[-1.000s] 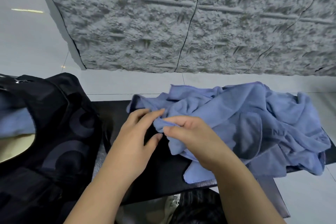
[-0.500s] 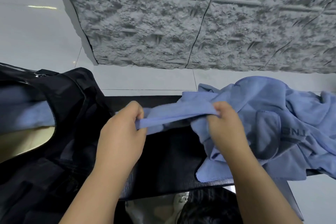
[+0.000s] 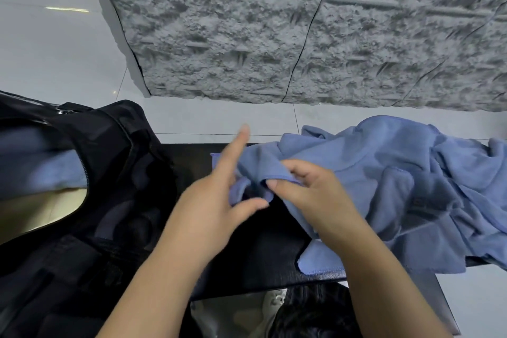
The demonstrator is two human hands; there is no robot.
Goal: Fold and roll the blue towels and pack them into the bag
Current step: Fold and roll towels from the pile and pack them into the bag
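A heap of crumpled blue towels (image 3: 397, 181) lies on the right half of a black table (image 3: 260, 255). My right hand (image 3: 310, 195) pinches a towel's edge near the heap's left end, between thumb and fingers. My left hand (image 3: 216, 200) is just left of it, fingers spread and straight, index finger pointing up and blurred; it touches the towel's edge without gripping. A black bag (image 3: 109, 200) stands open at the left, with blue towel (image 3: 41, 167) showing inside its opening.
A rough grey stone-textured wall panel (image 3: 301, 30) rises behind the table, above pale floor tiles (image 3: 55, 49). Below the table's near edge I see dark hair (image 3: 315, 313) and a pale shoe (image 3: 274, 302).
Half a second ago both hands stretched a towel edge taut between them. Now my left hand has let go and opened, moving right toward my right hand, which still holds the edge.
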